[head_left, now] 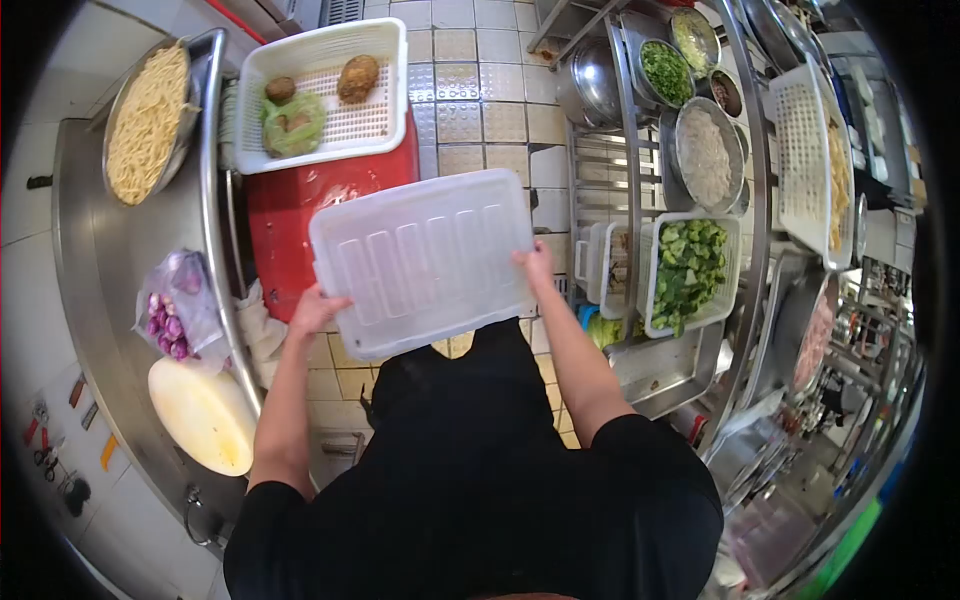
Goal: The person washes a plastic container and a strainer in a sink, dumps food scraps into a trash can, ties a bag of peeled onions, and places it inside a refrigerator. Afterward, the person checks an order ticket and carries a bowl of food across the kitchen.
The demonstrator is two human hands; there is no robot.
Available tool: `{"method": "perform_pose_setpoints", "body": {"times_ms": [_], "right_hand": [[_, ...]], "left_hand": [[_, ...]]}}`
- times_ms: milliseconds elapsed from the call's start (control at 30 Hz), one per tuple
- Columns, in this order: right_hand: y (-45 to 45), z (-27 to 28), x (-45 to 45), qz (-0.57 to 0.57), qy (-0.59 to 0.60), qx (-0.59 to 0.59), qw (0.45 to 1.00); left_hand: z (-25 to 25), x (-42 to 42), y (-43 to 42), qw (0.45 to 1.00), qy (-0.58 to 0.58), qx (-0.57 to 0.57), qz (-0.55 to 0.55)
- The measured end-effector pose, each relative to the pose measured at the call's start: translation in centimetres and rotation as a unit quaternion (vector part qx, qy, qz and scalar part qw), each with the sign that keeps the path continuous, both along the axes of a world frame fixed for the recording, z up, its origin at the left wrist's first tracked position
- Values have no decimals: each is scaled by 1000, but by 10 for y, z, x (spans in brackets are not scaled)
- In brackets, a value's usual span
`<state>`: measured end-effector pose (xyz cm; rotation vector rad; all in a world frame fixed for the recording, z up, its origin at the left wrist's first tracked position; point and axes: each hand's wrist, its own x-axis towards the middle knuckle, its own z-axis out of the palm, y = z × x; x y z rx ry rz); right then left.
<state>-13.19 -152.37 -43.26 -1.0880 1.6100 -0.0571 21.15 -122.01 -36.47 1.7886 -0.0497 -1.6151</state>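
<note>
A translucent white plastic lid [425, 262] with raised ribs is held level in front of my body. My left hand [318, 310] grips its left edge, and my right hand [535, 268] grips the right edge. Beneath and beyond the lid, at the left, is a red surface [280, 225], partly covered by the lid. A white perforated basket [398, 85] rests at the far end of the red surface, with a round brown item [357, 78], a smaller brown one and a green bag [292, 125] inside.
Along the left runs a steel counter [95, 235] with a noodle bowl [148, 125], purple onions [165, 325] and a round white board [203, 415]. Steel shelving [765, 180] on the right holds a basket of chopped greens [690, 270] and several bowls. Tiled floor [460, 80] lies ahead.
</note>
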Motion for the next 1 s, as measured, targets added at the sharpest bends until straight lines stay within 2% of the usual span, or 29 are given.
{"method": "perform_pose_setpoints", "body": {"times_ms": [67, 133, 200, 233, 300, 333, 433, 500, 533, 633, 733, 767, 800, 867, 900, 967, 1000], "right_hand": [[-78, -59, -55, 1, -18, -40, 999], [-155, -126, -102, -32, 75, -90, 993], [-241, -126, -101, 23, 76, -30, 996], [-268, -155, -107, -9, 48, -56, 997], [-317, -216, -124, -77, -4, -112, 991], [-332, -237, -123, -54, -7, -173, 983], [-381, -320, -127, -23, 104, -152, 983], [-410, -377, -137, -72, 90, -135, 984], [-420, -401, -141, -97, 83, -126, 984], [-442, -453, -163, -244, 61, -157, 955], [-466, -503, -203, -187, 75, -173, 964], [-462, -508, -204, -126, 234, -213, 940], [-458, -481, -172, -61, 383, -251, 887], [-437, -462, -153, 61, 409, -339, 845], [-423, -459, -154, 114, 290, -389, 867], [-386, -446, -134, 245, 147, -264, 921], [-380, -440, -116, 257, 187, -205, 926]], "left_hand": [[7, -49, -92, 999, -33, 11, 12], [-42, -84, -162, 999, -46, -7, 1], [-76, -104, -248, 997, -70, -3, -26], [-100, -108, -281, 996, -80, 0, -42], [-189, -120, -316, 997, -25, -54, -44], [-226, -124, -335, 996, 4, -82, -45], [-332, -125, -377, 992, 113, -49, 37], [-411, -128, -408, 989, 147, -16, 29], [-411, -127, -438, 987, 156, 25, 35], [-491, -151, -473, 997, 47, -34, -58], [-547, -180, -501, 996, 48, -51, -51], [-561, -190, -509, 996, 42, -42, -69], [-584, -202, -518, 995, 34, -37, -86], [-606, -227, -535, 994, 5, -38, -104], [-609, -242, -547, 994, -16, -42, -103], [-616, -288, -567, 991, -49, -81, -96], [-629, -312, -577, 974, -125, -117, -146]]}}
